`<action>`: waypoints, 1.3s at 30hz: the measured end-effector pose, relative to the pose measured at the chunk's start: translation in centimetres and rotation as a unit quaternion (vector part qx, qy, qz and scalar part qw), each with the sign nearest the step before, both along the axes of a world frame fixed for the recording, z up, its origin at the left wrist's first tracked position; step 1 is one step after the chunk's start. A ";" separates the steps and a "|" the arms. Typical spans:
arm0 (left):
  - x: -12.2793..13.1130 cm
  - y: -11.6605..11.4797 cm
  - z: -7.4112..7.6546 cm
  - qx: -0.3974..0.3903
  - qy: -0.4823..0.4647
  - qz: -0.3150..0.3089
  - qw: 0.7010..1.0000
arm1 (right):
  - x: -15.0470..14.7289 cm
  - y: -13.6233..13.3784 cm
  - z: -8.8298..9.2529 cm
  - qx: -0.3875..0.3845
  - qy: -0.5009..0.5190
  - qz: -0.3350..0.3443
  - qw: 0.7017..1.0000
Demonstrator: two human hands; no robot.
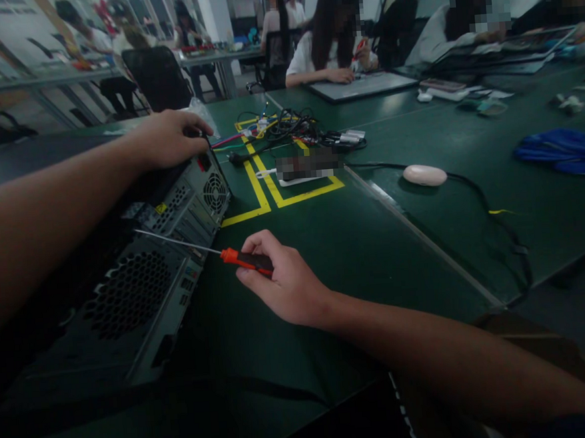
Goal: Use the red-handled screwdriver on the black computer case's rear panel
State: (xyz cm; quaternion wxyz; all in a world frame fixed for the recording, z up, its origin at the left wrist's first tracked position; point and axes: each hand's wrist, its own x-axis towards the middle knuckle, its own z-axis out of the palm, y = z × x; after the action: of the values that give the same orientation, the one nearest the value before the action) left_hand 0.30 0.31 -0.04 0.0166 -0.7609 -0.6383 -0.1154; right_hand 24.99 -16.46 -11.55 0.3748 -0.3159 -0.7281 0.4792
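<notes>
Left forearm (pixel 46 216) crossed the case (pixel 132 290); left hand (pixel 171 139) rested loosely open atop it. Right hand (pixel 294 282) gripped the driver (pixel 229 255) beside it; steady, straight alignment seemed advisable.

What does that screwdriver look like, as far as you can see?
The screwdriver has an orange-and-dark handle and a long, thin shaft that looks like metal. The right hand grips the handle between thumb and fingers, above the green table. The shaft points at the vented side of the computer case; its tip's exact contact is too dark to tell.
</notes>
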 end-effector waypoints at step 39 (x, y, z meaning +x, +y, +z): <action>0.6 -0.4 0.3 -0.017 0.015 0.000 1.000 | 0.0 0.1 0.0 0.036 0.001 -0.020 0.999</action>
State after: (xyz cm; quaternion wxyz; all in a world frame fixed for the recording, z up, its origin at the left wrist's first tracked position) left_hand 0.93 -0.10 0.23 0.0133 -0.7627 -0.6398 -0.0936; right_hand 24.98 -16.32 -11.51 0.3963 -0.3160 -0.7379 0.4457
